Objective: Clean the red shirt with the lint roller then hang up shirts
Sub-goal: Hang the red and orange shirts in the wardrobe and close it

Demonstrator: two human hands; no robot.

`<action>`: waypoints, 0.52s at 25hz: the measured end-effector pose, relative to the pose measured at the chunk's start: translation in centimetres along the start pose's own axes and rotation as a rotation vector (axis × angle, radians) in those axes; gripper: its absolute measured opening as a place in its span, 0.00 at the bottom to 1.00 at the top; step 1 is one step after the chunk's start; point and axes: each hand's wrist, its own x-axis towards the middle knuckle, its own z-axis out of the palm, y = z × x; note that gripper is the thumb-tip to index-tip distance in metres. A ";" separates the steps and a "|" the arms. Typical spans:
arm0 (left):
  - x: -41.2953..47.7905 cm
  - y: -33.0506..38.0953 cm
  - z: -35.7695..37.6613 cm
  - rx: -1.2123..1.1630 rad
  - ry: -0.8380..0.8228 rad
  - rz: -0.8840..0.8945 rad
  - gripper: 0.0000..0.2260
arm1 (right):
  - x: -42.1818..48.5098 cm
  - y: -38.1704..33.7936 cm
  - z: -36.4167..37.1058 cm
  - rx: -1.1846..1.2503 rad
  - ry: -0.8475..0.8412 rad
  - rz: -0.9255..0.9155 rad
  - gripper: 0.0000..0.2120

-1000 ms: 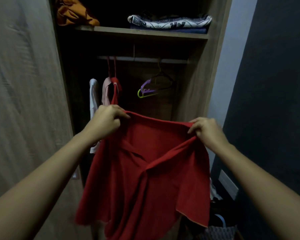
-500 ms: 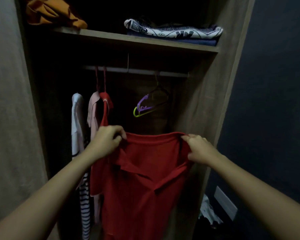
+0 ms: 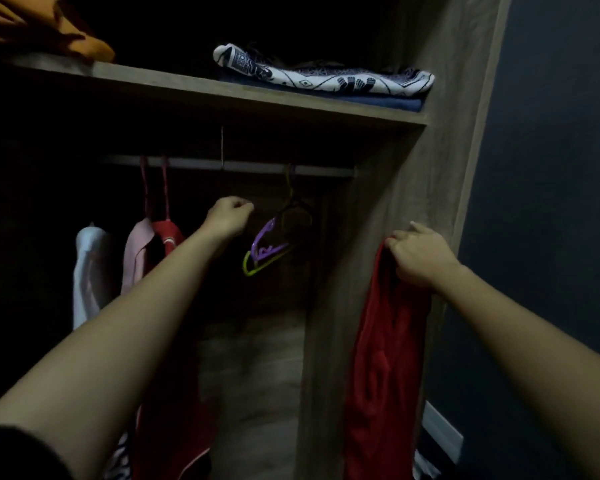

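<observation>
The red shirt [image 3: 388, 341] hangs limp from my right hand [image 3: 420, 258], which grips its top edge in front of the wardrobe's right side panel [image 3: 388, 209]. My left hand [image 3: 227, 216] reaches into the wardrobe with its fingers curled, just left of a bunch of bare hangers [image 3: 265, 249], purple, yellow and dark. Nothing shows inside that hand. The hangers hang from the clothes rail [image 3: 250, 166]. No lint roller is in view.
On the rail's left hang a white garment [image 3: 87, 271], a pink one [image 3: 136, 251] and another red one [image 3: 167, 233]. The shelf [image 3: 194, 88] above holds a folded patterned cloth [image 3: 326, 77] and an orange cloth [image 3: 49, 32]. A dark wall [image 3: 551, 202] stands at the right.
My left hand let go of the red shirt and moved up into the wardrobe toward the hangers. My right hand carried the shirt off to the right, where it now hangs bunched.
</observation>
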 end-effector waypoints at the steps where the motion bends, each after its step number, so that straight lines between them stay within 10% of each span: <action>1: 1.2 -0.1 0.9 -0.032 -0.035 -0.062 0.14 | 0.1 0.1 0.3 -0.034 0.000 -0.007 0.20; 6: 2.2 -0.1 5.2 -0.131 -0.207 -0.129 0.08 | 0.3 0.0 1.1 -0.107 0.029 -0.034 0.19; 13: 2.7 1.2 6.7 0.193 0.078 -0.065 0.20 | 0.4 0.0 1.7 -0.092 0.076 -0.043 0.19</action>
